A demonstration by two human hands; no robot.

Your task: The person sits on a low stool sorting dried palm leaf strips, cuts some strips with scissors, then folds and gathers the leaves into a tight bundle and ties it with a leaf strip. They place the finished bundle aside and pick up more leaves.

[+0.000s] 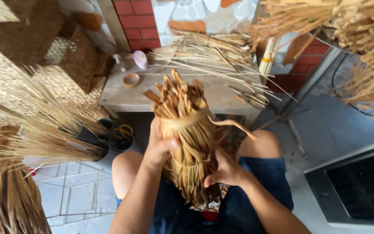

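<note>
the left hand (160,147) is wrapped tight round the straw bundle (189,134) just under its tie band (182,122). the right hand (225,170) pinches the bundle lower down; best to keep both grips firm so no stalks slip

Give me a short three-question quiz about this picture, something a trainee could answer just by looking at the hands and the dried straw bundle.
1. True or false: both hands grip the bundle of dried straw.
2. What is wrapped around the bundle near its top? A) red tape B) a band of the same straw C) wire
3. Which hand sits higher on the bundle?

Key
1. True: the left hand and the right hand both clasp it.
2. B: a straw band circles it, with a loose end trailing to the right.
3. The left hand, just under the band; the right hand grips lower down.
</note>
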